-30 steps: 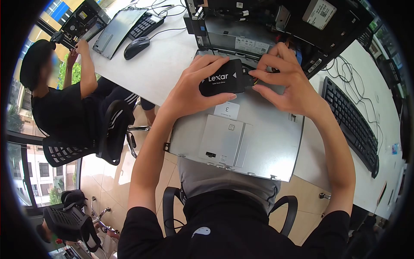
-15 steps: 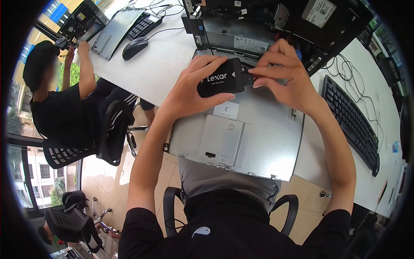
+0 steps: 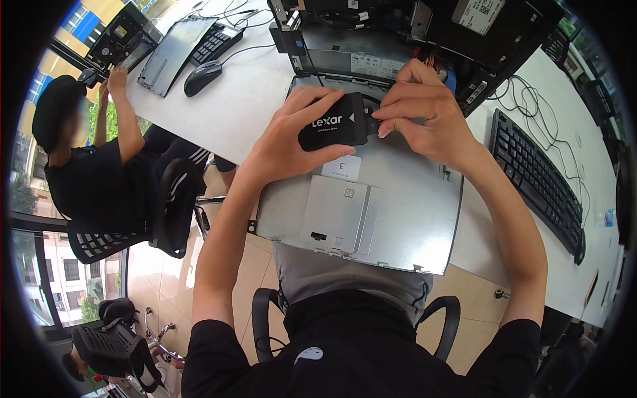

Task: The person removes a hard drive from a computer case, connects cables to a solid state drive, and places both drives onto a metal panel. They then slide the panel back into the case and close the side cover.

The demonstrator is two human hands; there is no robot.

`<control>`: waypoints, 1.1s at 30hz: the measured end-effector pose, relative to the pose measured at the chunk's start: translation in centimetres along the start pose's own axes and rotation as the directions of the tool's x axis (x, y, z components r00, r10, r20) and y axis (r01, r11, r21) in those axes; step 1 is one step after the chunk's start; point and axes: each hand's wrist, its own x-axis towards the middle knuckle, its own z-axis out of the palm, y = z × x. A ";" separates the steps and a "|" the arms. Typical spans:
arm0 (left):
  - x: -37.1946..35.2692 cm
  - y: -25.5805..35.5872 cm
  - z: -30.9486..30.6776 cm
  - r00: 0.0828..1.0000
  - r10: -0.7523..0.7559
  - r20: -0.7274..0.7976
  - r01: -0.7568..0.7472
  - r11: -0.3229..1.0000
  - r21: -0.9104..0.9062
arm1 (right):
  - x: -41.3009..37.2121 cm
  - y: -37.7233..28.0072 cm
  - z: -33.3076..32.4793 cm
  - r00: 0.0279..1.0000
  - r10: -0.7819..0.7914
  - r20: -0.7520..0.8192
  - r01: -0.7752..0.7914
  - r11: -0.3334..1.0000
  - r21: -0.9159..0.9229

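Observation:
A black Lexar solid state drive (image 3: 335,123) is held by its sides between the thumb and fingers of my left hand (image 3: 288,136). At the drive's right end is a black cable connector (image 3: 373,122), pinched by my right hand (image 3: 424,113). Whether the connector is fully seated cannot be made out. Below both hands lies a silver metal panel (image 3: 411,199) with a white label (image 3: 342,168) marked 3. An open black computer case (image 3: 491,50) stands just beyond, with cables inside it.
A black keyboard (image 3: 534,179) and loose cables (image 3: 531,109) lie at the right. At the left are a mouse (image 3: 203,78), another keyboard (image 3: 215,43) and a second metal panel (image 3: 174,56). A seated person (image 3: 93,159) works at another open case (image 3: 123,36).
The view has shifted slightly, so the case and panel appear a little further left. Both hands keep their grip on the drive and connector.

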 end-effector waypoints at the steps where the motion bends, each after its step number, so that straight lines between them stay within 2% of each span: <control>1: 0.0 0.1 0.0 1.000 -0.005 -0.003 0.005 1.000 0.010 | -0.1 0.1 0.1 1.000 -0.004 0.000 0.004 1.000 -0.005; 4: 0.1 0.4 0.0 1.000 -0.017 -0.023 0.017 0.999 0.033 | -0.5 0.0 0.4 0.999 0.046 -0.023 -0.046 0.999 0.010; 7: 0.1 0.4 0.0 0.998 -0.026 -0.050 0.027 0.999 0.018 | -0.3 -0.8 -0.6 0.996 0.070 0.047 -0.067 0.995 -0.069; 10: 0.1 0.3 -0.1 0.996 -0.022 -0.089 0.021 1.000 -0.008 | -0.2 -1.2 -1.7 0.998 0.045 0.039 -0.040 0.991 -0.131; 15: 0.8 1.1 -0.6 0.989 0.027 -0.148 -0.019 0.998 0.056 | 0.0 -0.5 -2.3 0.992 0.086 -0.092 -0.093 0.993 -0.077; 18: 1.4 1.1 -0.4 0.974 0.116 -0.192 -0.084 0.982 0.171 | 0.3 -0.8 -2.4 0.976 0.137 -0.170 -0.148 0.987 -0.056; 21: 2.8 1.0 -0.7 0.929 0.321 -0.185 -0.210 0.868 0.450 | 0.3 -0.8 -2.4 0.955 0.171 -0.243 -0.198 0.976 -0.094; 24: 4.3 0.8 -0.4 0.867 0.435 -0.244 -0.242 0.795 0.557 | 0.4 -0.8 -2.3 0.938 0.194 -0.287 -0.231 0.967 -0.102; 27: 5.7 0.5 -0.7 0.833 0.508 -0.220 -0.254 0.704 0.664 | 0.4 -0.6 -2.2 0.932 0.170 -0.321 -0.219 0.968 -0.123; 30: 6.4 -0.4 -0.9 0.842 0.516 -0.156 -0.231 0.607 0.760 | 0.5 -0.5 -2.1 0.930 0.103 -0.353 -0.171 0.971 -0.167; 33: 6.7 -1.5 -0.8 0.884 0.447 -0.136 -0.162 0.566 0.809 | 0.5 -0.8 -2.4 0.944 0.015 -0.330 -0.111 0.955 -0.274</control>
